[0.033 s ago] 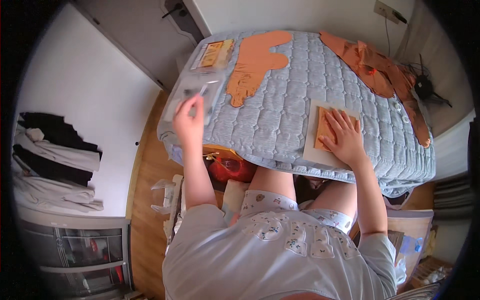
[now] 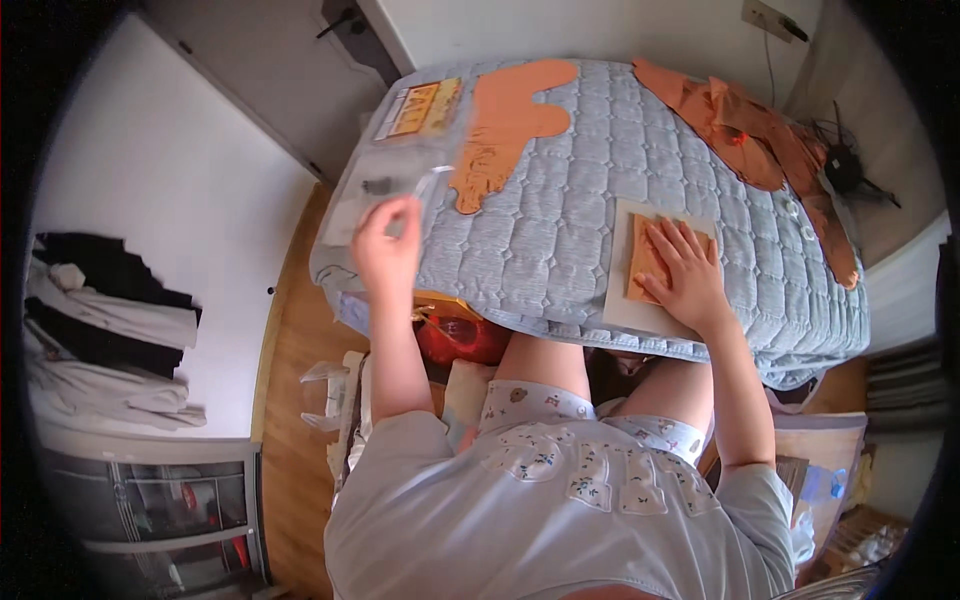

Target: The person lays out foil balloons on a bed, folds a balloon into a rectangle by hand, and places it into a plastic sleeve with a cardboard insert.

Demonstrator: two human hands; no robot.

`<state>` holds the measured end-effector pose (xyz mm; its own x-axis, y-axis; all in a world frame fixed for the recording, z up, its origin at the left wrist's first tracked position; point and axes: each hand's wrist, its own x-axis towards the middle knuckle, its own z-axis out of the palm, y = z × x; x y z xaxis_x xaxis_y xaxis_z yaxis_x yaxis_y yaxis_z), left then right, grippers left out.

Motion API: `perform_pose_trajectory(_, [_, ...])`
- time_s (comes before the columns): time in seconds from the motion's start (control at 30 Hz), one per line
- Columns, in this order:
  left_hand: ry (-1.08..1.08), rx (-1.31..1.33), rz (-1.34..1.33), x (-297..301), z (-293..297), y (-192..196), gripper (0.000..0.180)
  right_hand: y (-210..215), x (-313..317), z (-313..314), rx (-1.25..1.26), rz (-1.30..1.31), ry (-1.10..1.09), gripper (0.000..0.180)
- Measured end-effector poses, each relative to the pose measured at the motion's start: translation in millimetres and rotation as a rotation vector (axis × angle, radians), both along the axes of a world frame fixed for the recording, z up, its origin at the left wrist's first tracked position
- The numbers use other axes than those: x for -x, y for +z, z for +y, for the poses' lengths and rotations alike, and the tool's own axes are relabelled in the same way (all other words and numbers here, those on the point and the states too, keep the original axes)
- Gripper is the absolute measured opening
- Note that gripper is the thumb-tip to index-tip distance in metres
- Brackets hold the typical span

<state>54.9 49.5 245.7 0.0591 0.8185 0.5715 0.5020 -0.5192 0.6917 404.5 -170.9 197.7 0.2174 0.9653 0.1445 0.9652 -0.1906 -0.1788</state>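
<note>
My right hand lies with its fingers spread flat on a square tan-orange piece, which looks like leather. Under that piece is a pale flat board on the quilted mattress. At the left, my left hand is raised, its thumb and fingertips pinched on a thin whitish stick-like tool. Motion smears the tool, so its exact kind is unclear. Below and beyond this hand is a clear plastic tray or sheet with a small dark item on it.
A large ragged-edged orange hide piece lies mid-left on the mattress. More orange pieces and a black device are at the right. A yellow printed packet sits far left. A red bag shows below the mattress edge.
My left hand has shifted slightly right, and the stick-like tool in it has swung to the right. My right hand stays flat on the orange piece.
</note>
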Motion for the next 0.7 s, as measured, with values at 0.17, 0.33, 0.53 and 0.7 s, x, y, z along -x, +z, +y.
perform_pose_trajectory(0.17, [-0.301,-0.055,0.297,-61.4,-49.1,-17.5,0.022,3.3,3.9,-2.2,0.012,0.041,0.014,0.075])
perform_pose_trajectory(0.33, [-0.495,0.078,0.707,-95.0,-54.6,-49.9,0.040,-1.8,-7.6,9.0,-0.006,0.027,-0.012,0.074])
perform_pose_trajectory(0.53, [-0.415,0.178,0.924,-111.0,-78.0,-26.9,0.070,-12.7,-32.1,30.6,-0.028,0.003,-0.191,0.073])
perform_pose_trajectory(0.7, [-0.267,0.092,0.858,-137.0,-73.5,-45.5,0.074,-16.7,-36.6,45.8,-0.028,-0.020,-0.290,0.074])
